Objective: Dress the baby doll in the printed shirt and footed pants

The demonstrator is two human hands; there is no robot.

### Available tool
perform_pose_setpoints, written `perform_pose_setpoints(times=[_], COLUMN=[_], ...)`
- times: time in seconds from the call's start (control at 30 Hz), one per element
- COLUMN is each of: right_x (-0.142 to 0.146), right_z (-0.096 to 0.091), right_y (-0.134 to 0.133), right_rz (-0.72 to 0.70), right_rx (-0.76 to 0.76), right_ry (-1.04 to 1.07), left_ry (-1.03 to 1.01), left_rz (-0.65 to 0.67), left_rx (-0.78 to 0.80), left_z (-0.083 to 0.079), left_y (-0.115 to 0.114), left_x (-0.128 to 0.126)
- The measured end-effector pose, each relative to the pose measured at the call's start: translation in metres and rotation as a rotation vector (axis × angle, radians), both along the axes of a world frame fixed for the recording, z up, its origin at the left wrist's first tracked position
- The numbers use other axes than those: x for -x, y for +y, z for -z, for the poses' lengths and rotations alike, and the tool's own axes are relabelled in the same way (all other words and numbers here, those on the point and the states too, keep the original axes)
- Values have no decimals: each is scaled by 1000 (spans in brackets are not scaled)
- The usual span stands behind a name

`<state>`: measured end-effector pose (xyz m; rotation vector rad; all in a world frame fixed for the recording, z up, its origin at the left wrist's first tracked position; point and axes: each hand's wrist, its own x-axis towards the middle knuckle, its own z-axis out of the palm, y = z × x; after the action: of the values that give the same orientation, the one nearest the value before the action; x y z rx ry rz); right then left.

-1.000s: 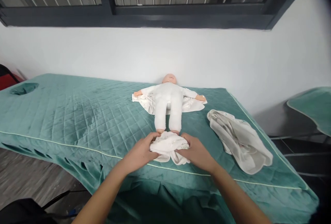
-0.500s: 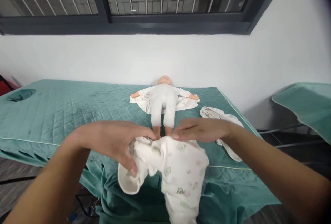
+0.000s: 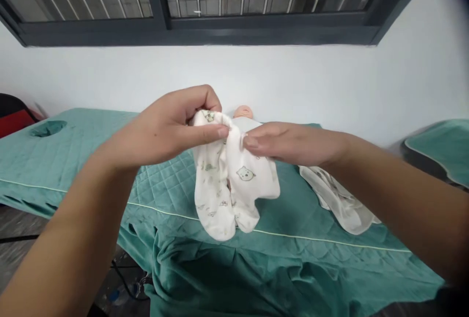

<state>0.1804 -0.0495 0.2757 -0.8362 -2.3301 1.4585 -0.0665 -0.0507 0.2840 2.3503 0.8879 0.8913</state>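
The left hand (image 3: 174,124) and right hand (image 3: 296,142) hold a printed white garment (image 3: 212,180) over the green bed (image 3: 161,182).

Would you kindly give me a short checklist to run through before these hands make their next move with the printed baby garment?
1. Left hand gripping the printed baby garment: ok, thumb in front, fingers curled at its gathered top.
2. Right hand gripping it: cannot tell; its fingertips meet the cloth, but its thumb is hidden.
3. Doll's head in view: ok, beyond the garment.
4. Doll's legs in view: not ok, hidden from the camera.
5. Second garment apart from the held one: ok, lying on the massage table to the right.
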Motion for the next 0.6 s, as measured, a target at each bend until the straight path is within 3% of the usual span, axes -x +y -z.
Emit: perform_pose_setpoints(times=[0.13, 0.23, 0.33, 0.47, 0.53, 0.6], right_x=[5, 10, 16, 19, 16, 12], right_z=[4, 0, -6, -4, 4, 15], right_y=[8, 11, 13, 22, 30, 39], right_rz=[31, 130, 242, 267, 200, 164], right_rx=[-52, -186, -377, -550, -552, -498], right_ry=[28, 89, 89, 69, 15, -88], left_ry=[82, 184, 95, -219, -181, 4], left_rz=[16, 86, 68, -146, -322, -502], left_rx=[7, 135, 197, -25, -216, -366], left_z=[12, 17, 22, 28, 30, 33], left_y=[7, 15, 24, 33, 36, 40], left_x=[-1, 2, 5, 6, 7, 10])
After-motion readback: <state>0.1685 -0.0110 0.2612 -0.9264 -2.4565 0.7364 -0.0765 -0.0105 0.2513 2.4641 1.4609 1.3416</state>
